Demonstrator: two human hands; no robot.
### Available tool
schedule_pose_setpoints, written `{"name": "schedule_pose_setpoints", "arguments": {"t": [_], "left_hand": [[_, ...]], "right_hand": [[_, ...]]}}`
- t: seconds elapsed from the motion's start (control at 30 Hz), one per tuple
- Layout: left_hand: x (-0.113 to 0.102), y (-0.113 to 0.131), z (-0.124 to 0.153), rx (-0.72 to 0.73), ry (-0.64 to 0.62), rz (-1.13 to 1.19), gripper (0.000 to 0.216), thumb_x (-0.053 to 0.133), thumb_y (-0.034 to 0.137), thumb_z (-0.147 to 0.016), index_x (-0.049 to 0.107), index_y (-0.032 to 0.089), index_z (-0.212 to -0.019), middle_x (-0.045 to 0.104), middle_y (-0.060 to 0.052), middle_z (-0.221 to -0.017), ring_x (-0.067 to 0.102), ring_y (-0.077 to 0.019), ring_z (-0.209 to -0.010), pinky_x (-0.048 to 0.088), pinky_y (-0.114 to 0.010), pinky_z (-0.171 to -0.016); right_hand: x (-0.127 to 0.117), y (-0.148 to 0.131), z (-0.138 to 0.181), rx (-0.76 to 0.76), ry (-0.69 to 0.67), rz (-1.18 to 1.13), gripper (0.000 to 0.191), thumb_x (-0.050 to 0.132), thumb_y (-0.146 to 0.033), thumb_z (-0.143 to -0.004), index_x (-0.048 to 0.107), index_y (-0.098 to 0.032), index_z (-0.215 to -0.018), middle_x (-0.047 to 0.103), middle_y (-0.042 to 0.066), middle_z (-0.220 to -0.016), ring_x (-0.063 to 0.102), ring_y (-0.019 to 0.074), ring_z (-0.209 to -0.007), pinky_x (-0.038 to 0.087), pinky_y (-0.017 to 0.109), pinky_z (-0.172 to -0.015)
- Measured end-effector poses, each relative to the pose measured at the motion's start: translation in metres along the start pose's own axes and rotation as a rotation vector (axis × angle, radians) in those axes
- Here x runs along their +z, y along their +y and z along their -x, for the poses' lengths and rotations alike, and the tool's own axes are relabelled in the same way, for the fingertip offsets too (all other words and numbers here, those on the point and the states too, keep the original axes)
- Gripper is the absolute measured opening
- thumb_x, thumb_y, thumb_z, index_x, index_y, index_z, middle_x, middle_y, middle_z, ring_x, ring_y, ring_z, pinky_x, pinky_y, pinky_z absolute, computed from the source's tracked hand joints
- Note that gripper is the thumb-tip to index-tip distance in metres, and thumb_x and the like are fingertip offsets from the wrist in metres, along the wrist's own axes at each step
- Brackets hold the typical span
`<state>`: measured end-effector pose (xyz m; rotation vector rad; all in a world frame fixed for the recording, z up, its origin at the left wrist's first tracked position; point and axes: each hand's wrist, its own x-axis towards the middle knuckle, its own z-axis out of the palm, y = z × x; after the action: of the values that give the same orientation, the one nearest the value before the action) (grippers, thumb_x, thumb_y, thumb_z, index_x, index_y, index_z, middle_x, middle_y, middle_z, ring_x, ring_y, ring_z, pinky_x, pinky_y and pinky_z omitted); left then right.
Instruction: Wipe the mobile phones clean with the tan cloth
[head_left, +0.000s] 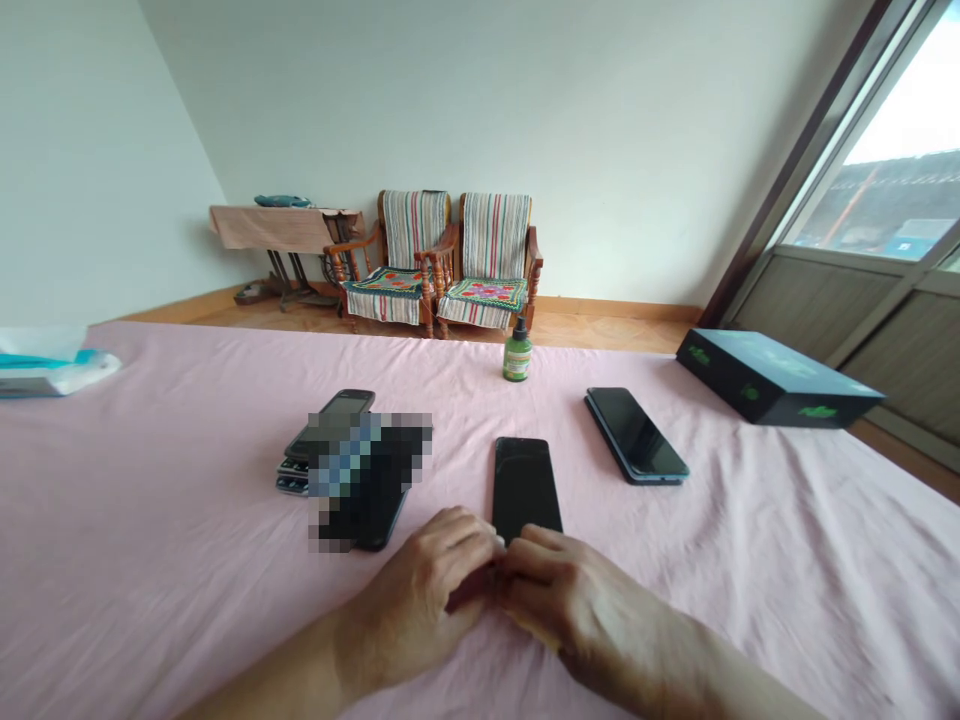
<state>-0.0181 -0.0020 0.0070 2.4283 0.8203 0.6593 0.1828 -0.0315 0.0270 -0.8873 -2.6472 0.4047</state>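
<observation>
Seen from the head camera, both hands meet low in the middle of the picture, over a tabletop (150,560) covered in pink cloth. The left hand (427,590) lies knuckles up with its fingers curled inward, and the right hand (570,600) comes in from the other side in the same bent shape, so that the fingertips of the two touch each other. They meet right at the near end of a black phone (525,480), which lies flat and screen up, its length running away from the person. Neither hand is spread open, but the curled fingers hide whether they actually grip the phone's edge or only rest on it, so that cannot be told. Just to the left of this phone lies a stack of phones (319,440), partly covered by a blurred patch. To the right, well apart, a second dark phone (636,435) lies at a slant. Beyond the black phone a small green bottle (517,352) stands upright. A dark box (776,378) with green markings sits near the far right edge, below the window (885,170). At the far left edge lies a tissue pack (52,365). Against the back wall stand two wooden chairs (442,260) with striped covers.
</observation>
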Motion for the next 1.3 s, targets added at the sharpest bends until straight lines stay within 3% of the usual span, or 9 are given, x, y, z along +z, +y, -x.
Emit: {"name": "schedule_pose_setpoints", "arguments": {"t": [0.2, 0.4, 0.6, 0.83, 0.97, 1.1, 1.2, 1.3], "left_hand": [[0.006, -0.009, 0.003, 0.125, 0.095, 0.010, 0.019, 0.061, 0.002, -0.078, 0.064, 0.017, -0.088, 0.066, -0.006, -0.100, 0.058, -0.0199, -0.099, 0.049, -0.034, -0.089], [0.002, -0.005, -0.001, 0.107, 0.118, 0.026, 0.016, 0.060, 0.002, -0.076, 0.064, 0.016, -0.083, 0.066, -0.006, -0.093, 0.059, -0.0197, -0.094, 0.049, -0.035, -0.086], [0.003, -0.006, -0.001, 0.130, 0.149, 0.014, 0.020, 0.062, 0.001, -0.072, 0.063, 0.016, -0.084, 0.067, -0.006, -0.095, 0.059, -0.0197, -0.095, 0.047, -0.036, -0.087], [0.003, -0.004, -0.002, 0.133, 0.138, 0.005, 0.015, 0.058, 0.002, -0.077, 0.063, 0.015, -0.082, 0.066, -0.006, -0.091, 0.059, -0.0186, -0.091, 0.048, -0.035, -0.085], [0.004, -0.005, 0.000, 0.223, 0.149, -0.106, 0.013, 0.057, 0.004, -0.080, 0.062, 0.015, -0.083, 0.065, -0.006, -0.094, 0.058, -0.0192, -0.093, 0.046, -0.037, -0.086], [0.004, -0.001, 0.003, 0.341, 0.095, -0.285, 0.012, 0.051, 0.007, -0.088, 0.062, 0.014, -0.085, 0.065, -0.006, -0.093, 0.057, -0.0183, -0.086, 0.047, -0.036, -0.080], [0.006, 0.004, 0.003, 0.427, 0.061, -0.413, 0.020, 0.044, 0.010, -0.095, 0.062, 0.012, -0.087, 0.065, -0.005, -0.084, 0.058, -0.0165, -0.079, 0.049, -0.032, -0.075], [0.007, 0.008, 0.005, 0.490, 0.117, -0.496, 0.027, 0.037, 0.012, -0.098, 0.064, 0.011, -0.092, 0.068, -0.006, -0.089, 0.061, -0.0165, -0.085, 0.051, -0.030, -0.079]], "right_hand": [[-0.010, 0.007, 0.016, 0.097, -0.016, -0.018, 0.028, 0.046, -0.011, -0.095, 0.058, -0.017, -0.070, 0.059, 0.002, -0.080, 0.052, 0.0134, -0.077, 0.041, 0.024, -0.065], [0.002, 0.001, 0.004, -0.008, 0.009, 0.017, 0.027, 0.043, -0.012, -0.096, 0.056, -0.014, -0.073, 0.061, 0.005, -0.088, 0.051, 0.0148, -0.078, 0.041, 0.027, -0.068], [-0.011, 0.006, 0.016, 0.084, -0.037, -0.036, 0.028, 0.045, -0.012, -0.095, 0.055, -0.017, -0.069, 0.059, 0.002, -0.080, 0.053, 0.0137, -0.080, 0.042, 0.025, -0.068], [0.002, -0.002, -0.001, 0.034, 0.046, -0.050, 0.029, 0.043, -0.015, -0.097, 0.056, -0.016, -0.071, 0.061, 0.003, -0.086, 0.052, 0.0141, -0.080, 0.041, 0.026, -0.068], [-0.002, 0.009, 0.008, 0.074, 0.026, -0.082, 0.029, 0.045, -0.011, -0.095, 0.059, -0.016, -0.071, 0.059, 0.003, -0.080, 0.053, 0.0139, -0.078, 0.041, 0.025, -0.067], [0.000, 0.019, 0.016, 0.161, 0.144, -0.121, 0.031, 0.043, -0.009, -0.094, 0.064, -0.018, -0.072, 0.056, 0.003, -0.079, 0.054, 0.0130, -0.073, 0.041, 0.025, -0.063], [0.008, 0.021, 0.010, 0.133, 0.185, -0.123, 0.033, 0.043, -0.011, -0.095, 0.065, -0.018, -0.071, 0.056, 0.003, -0.077, 0.054, 0.0138, -0.074, 0.042, 0.025, -0.063], [0.015, 0.030, -0.005, 0.124, 0.235, -0.115, 0.031, 0.044, -0.012, -0.094, 0.065, -0.018, -0.072, 0.057, 0.003, -0.080, 0.053, 0.0138, -0.076, 0.043, 0.024, -0.065]]}}
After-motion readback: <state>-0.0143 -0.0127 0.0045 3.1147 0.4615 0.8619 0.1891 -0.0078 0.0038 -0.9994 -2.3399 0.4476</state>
